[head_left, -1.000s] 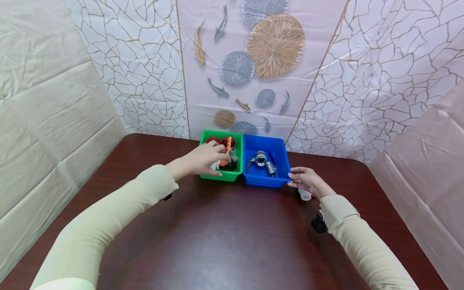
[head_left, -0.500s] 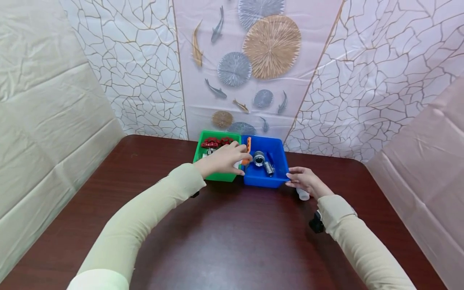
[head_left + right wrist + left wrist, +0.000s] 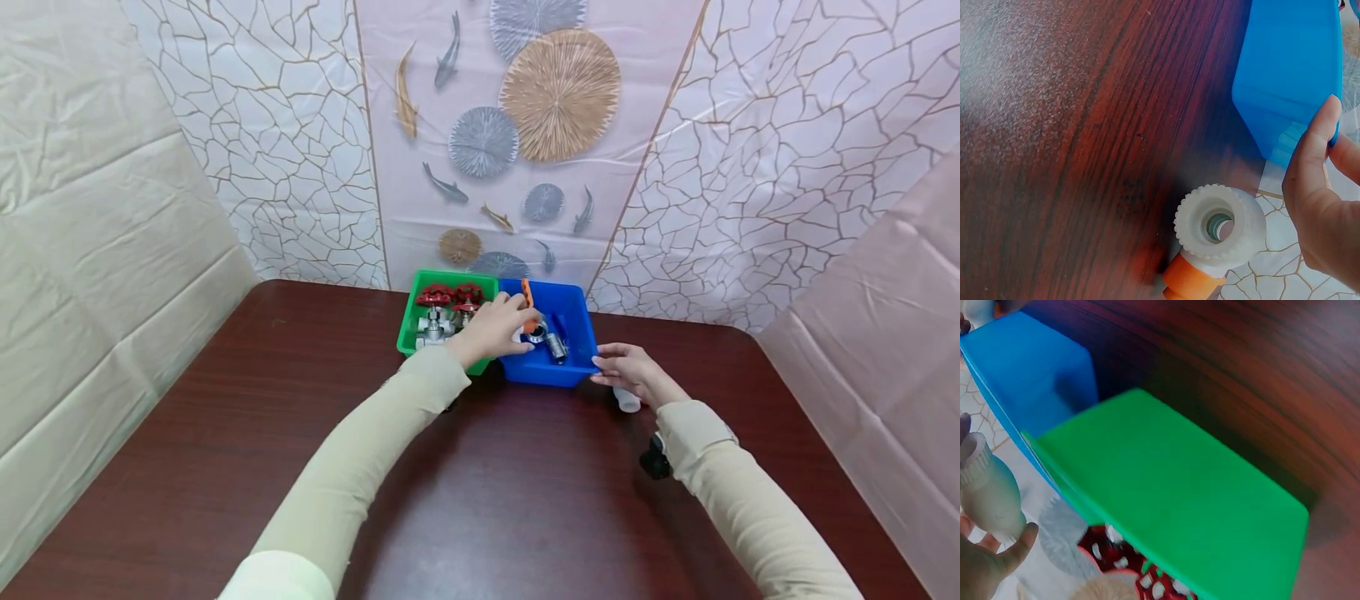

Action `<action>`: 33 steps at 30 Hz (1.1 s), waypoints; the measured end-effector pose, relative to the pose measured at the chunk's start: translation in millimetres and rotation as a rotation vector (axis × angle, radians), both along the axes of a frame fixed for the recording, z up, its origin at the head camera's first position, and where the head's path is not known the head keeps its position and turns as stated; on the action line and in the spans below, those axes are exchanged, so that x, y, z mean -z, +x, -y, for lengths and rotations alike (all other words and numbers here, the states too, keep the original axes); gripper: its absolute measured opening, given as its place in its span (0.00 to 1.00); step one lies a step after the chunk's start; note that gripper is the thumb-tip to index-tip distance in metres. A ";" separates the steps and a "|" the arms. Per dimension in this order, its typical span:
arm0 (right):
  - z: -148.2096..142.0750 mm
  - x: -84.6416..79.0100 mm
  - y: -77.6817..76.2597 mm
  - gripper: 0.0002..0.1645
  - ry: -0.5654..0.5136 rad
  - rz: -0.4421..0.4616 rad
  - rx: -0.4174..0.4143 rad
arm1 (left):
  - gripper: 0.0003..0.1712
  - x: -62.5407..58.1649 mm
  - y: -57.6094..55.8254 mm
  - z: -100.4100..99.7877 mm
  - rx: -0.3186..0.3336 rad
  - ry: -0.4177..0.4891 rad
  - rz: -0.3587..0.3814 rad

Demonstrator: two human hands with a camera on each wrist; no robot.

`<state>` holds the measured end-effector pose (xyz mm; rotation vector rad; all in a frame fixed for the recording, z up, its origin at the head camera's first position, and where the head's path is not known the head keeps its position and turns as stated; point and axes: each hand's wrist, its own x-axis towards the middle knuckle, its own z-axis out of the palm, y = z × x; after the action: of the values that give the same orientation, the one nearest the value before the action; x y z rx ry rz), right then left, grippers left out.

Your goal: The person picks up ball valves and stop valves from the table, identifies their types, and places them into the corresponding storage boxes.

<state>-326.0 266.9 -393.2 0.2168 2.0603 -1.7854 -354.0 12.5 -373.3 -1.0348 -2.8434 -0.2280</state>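
Observation:
My left hand [image 3: 491, 329] grips a white plastic ball valve [image 3: 994, 494] with an orange handle [image 3: 527, 292], held over the left part of the blue bin [image 3: 551, 377]. In the left wrist view the valve's ribbed open end faces up between thumb and fingers. Beneath it in the bin lie several metal fittings [image 3: 557, 348]. At the bin's right front corner my right hand [image 3: 633, 371] pinches the rim between thumb and fingers. Another white plastic valve [image 3: 1222, 225], with an orange part below it, stands on the table by that hand.
A green bin [image 3: 1179, 487] adjoins the blue one on the left, holding metal valves with red handwheels [image 3: 435, 296]. Both bins stand near the back of the dark wooden table [image 3: 480, 500], in front of a patterned cloth backdrop [image 3: 315, 150].
My left hand has carried the orange-handled valve rightward from the green bin to over the blue bin, uncovering the red-wheeled valves. My right hand stays at the blue bin's corner.

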 end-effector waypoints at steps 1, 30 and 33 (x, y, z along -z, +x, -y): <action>0.1 0.1 0.0 0.31 0.001 0.000 0.003 | 0.29 1.2 -0.8 -4.4 -0.015 0.005 0.001; 2.3 -1.1 -2.2 0.30 0.056 0.013 0.029 | 0.25 46.2 -14.3 -56.1 -0.199 0.239 0.155; 2.5 -0.6 -1.7 0.30 0.064 0.017 0.032 | 0.23 46.8 -14.2 -55.3 -0.201 0.215 0.181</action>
<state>-327.7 264.4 -392.7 0.2833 2.1153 -1.7314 -368.1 67.7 -420.1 -0.7147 -2.9694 -0.6208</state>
